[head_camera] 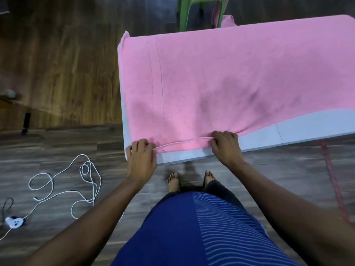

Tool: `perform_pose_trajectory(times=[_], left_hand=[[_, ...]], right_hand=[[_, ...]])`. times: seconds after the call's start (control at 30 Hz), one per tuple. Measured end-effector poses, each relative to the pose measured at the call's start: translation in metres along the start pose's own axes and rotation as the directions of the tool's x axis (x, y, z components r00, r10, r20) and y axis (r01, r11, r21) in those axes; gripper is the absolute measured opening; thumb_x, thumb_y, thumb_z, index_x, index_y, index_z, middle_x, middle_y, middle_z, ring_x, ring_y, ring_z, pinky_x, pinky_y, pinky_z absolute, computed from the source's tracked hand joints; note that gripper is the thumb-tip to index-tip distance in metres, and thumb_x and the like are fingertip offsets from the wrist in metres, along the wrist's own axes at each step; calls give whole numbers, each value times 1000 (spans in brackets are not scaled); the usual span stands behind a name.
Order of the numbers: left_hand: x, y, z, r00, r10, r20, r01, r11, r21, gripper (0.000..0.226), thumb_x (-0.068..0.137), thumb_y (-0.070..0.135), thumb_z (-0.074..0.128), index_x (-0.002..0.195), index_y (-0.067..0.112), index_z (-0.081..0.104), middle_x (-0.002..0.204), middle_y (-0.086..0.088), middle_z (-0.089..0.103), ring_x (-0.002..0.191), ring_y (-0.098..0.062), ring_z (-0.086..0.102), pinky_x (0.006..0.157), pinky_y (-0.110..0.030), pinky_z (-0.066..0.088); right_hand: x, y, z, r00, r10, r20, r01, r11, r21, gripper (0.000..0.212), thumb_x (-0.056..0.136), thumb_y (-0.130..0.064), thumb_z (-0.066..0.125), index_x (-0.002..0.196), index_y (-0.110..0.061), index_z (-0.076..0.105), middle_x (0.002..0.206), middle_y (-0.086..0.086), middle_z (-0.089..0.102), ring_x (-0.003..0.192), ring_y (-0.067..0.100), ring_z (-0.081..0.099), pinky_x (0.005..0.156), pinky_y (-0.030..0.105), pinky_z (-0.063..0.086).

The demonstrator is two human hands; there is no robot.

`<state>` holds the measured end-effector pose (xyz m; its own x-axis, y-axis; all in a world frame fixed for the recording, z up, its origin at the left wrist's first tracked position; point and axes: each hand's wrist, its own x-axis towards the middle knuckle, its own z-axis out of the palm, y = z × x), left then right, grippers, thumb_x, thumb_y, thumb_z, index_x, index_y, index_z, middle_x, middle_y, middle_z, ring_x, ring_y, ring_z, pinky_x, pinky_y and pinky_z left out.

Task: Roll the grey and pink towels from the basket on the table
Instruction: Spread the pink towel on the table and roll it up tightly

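A large pink towel (221, 79) lies spread flat over the white table (299, 129), covering most of its top. Its near hem is turned up into a thin fold along the table's front edge. My left hand (141, 158) pinches that hem at the towel's near left corner, fingers curled on the edge. My right hand (225, 144) grips the same hem further right, where the cloth puckers under the fingers. No grey towel and no basket are in view.
A green plastic chair (184, 12) stands beyond the table's far edge with pink cloth (227, 21) beside it. A white cable (84, 181) lies looped on the wooden floor to the left, running to a small white plug block (14, 222). A red strap (334, 189) trails on the right floor.
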<state>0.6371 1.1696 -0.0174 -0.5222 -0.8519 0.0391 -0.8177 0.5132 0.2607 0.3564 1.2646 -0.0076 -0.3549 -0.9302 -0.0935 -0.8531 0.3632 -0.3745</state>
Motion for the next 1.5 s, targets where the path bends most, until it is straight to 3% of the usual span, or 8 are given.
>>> perform_pose_trajectory(times=[0.2, 0.3, 0.43, 0.57, 0.73, 1.03, 1.23, 1.5], left_hand=[[24, 111, 30, 958, 224, 181, -162, 938, -307, 43, 86, 32, 57, 128, 20, 58, 127, -3, 59, 116, -24, 50, 97, -42, 34], [30, 138, 42, 965, 203, 165, -131, 921, -367, 27, 85, 24, 60, 110, 19, 68, 105, 1, 68, 100, -23, 58, 90, -34, 29], [15, 152, 43, 971, 189, 149, -100, 881, -462, 14, 91, 13, 57, 98, 9, 68, 88, -4, 66, 79, -24, 59, 70, -36, 46], [-16, 166, 44, 982, 162, 99, -113, 918, -380, 21, 91, 15, 50, 99, 7, 68, 87, -7, 65, 77, -25, 57, 68, -31, 41], [-34, 175, 50, 992, 34, 118, -6, 972, -234, 20, 88, 11, 53, 101, 11, 69, 88, -6, 66, 77, -28, 58, 68, -35, 42], [-30, 203, 58, 967, -143, 213, 125, 988, 94, 24, 73, 17, 56, 94, 12, 67, 93, -9, 63, 86, -32, 57, 74, -41, 43], [11, 319, 91, 949, 142, 282, -96, 980, -172, 49, 78, 29, 71, 124, 19, 57, 123, -6, 59, 114, -28, 52, 97, -46, 37], [45, 364, 113, 965, 225, 132, -178, 938, -299, 24, 81, 7, 52, 98, 9, 69, 89, -8, 68, 79, -31, 62, 71, -36, 49]], right_hand=[[-13, 18, -3, 994, 3, 108, -5, 1000, 23, 25, 79, -27, 49, 98, -15, 61, 79, 7, 69, 84, 28, 61, 84, 37, 33], [-18, 26, -6, 992, -60, 115, 55, 997, 50, 24, 77, -26, 48, 91, -15, 64, 77, 5, 68, 82, 29, 61, 78, 37, 37], [-21, 59, -8, 986, -162, 38, 162, 987, -15, 21, 80, -23, 48, 88, -16, 66, 89, 4, 65, 85, 29, 58, 75, 40, 43], [-6, 99, -17, 983, -180, -41, 177, 982, -67, 25, 66, -2, 72, 89, -13, 69, 98, 8, 59, 91, 30, 53, 76, 38, 40], [14, 143, -46, 975, -206, -89, 206, 979, -5, 44, 59, 8, 66, 100, -8, 66, 99, 12, 56, 91, 31, 49, 76, 36, 36], [-35, 229, -68, 987, -160, -27, 160, 987, 7, 32, 75, 3, 65, 100, -15, 73, 98, 8, 66, 91, 30, 58, 80, 36, 39], [-56, 242, -66, 993, -82, 84, 70, 988, 134, 33, 83, 2, 56, 107, -15, 70, 101, 5, 70, 92, 29, 61, 76, 44, 53], [-47, 263, -80, 996, -66, 63, 64, 998, 26, 24, 83, -9, 66, 105, -19, 71, 101, 3, 68, 94, 29, 59, 80, 40, 44]])
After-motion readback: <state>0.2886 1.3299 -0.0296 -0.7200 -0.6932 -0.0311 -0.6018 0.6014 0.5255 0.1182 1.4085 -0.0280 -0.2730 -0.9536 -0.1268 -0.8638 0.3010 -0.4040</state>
